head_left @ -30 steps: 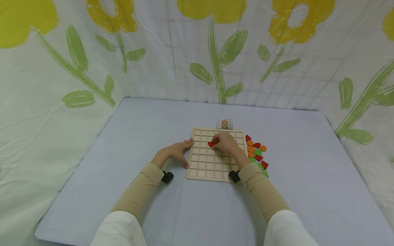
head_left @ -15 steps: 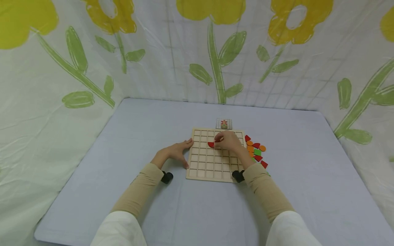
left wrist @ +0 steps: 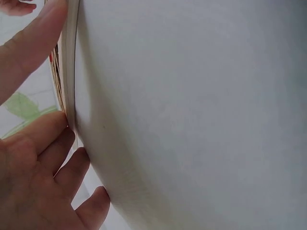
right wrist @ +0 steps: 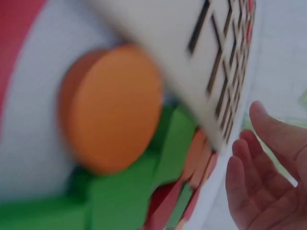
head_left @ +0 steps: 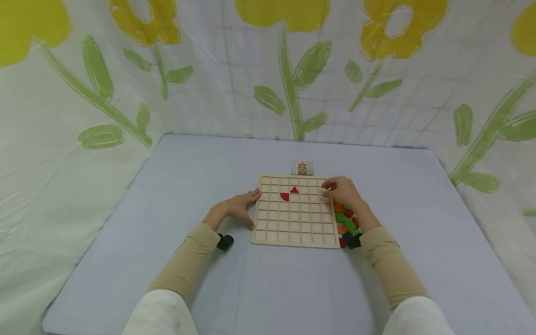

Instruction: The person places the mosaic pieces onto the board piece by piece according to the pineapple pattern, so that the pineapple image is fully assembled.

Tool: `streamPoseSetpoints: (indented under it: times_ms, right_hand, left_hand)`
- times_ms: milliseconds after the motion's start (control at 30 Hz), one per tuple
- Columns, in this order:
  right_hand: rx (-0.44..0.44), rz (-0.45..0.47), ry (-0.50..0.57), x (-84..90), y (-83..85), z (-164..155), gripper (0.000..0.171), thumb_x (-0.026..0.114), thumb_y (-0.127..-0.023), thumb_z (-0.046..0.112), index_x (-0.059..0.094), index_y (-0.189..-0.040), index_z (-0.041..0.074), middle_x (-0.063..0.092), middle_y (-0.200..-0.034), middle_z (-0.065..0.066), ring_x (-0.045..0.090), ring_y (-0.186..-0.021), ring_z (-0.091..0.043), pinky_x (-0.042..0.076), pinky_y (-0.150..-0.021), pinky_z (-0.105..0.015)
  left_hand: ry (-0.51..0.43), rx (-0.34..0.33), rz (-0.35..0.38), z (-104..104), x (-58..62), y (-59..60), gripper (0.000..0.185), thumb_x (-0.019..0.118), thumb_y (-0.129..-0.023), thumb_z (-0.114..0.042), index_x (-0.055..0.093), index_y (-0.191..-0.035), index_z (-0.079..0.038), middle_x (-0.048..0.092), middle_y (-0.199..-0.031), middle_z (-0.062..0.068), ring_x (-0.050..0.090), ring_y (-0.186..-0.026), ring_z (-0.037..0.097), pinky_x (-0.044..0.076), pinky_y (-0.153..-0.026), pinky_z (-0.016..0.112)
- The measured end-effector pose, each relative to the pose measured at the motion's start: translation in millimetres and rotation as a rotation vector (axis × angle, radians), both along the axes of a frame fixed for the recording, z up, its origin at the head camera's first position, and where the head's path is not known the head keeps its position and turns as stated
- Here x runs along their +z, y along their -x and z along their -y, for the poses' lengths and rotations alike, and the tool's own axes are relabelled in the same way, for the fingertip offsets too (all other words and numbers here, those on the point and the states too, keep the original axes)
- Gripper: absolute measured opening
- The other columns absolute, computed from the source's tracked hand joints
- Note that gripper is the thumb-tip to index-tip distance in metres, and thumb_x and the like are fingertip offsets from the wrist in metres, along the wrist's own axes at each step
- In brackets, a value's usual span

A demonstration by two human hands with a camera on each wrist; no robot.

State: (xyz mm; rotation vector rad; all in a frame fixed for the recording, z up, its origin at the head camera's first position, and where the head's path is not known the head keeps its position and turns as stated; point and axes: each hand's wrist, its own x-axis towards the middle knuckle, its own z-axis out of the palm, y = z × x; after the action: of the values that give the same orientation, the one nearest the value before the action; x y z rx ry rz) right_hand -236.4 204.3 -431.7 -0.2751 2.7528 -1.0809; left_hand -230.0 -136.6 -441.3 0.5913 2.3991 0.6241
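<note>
A square wooden grid board (head_left: 268, 239) lies flat in the middle of the table. Two red pieces sit in its cells in the head view: a quarter circle (head_left: 284, 197) and, one cell up and to the right, a triangle (head_left: 294, 190). My left hand (head_left: 235, 207) rests against the board's left edge, thumb and fingers spread along it, as the left wrist view also shows. Over the board's right edge hovers my right hand (head_left: 341, 190), with loosely bent fingers (right wrist: 235, 179) and nothing held. Its wrist covers some of the loose pieces.
Loose flat pieces lie along the board's right side, among them an orange disc (right wrist: 115, 112), a green piece (right wrist: 124, 196) and several red ones. Behind the board lies a small gridded picture card (head_left: 302, 168). A flower-painted curtain (head_left: 201, 102) hangs behind the table.
My right hand has let go of the red triangle in its cell and moved right to the board's edge. My left hand has kept its place on the board.
</note>
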Motion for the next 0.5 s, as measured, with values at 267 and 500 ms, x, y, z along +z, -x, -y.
streamPoseSetpoints:
  times_ms: [267,500]
  right_hand:
    - [-0.032,0.017,-0.048,-11.0,-6.7,-31.4,0.026,0.069,-0.089,0.009,0.067,-0.11,-0.007,0.065,-0.111,-0.024,0.061,-0.105,-0.041,0.051,-0.088,-0.048]
    - [-0.029,0.054,-0.097,-11.6,-11.8,-40.3,0.031,0.07,-0.088,0.006,0.064,-0.114,-0.01,0.064,-0.111,-0.025,0.059,-0.101,-0.039,0.049,-0.09,-0.049]
  left_hand:
    - [-0.001,-0.007,-0.007,0.1,0.2,0.5,0.111,0.085,-0.072,-0.024,0.013,-0.155,-0.005,0.004,-0.162,0.01,0.005,-0.148,0.032,0.012,-0.117,0.051]
    - [0.003,-0.009,-0.008,0.9,0.5,0.0,0.111,0.085,-0.072,-0.024,0.013,-0.155,-0.004,0.004,-0.162,0.01,0.005,-0.148,0.032,0.012,-0.117,0.05]
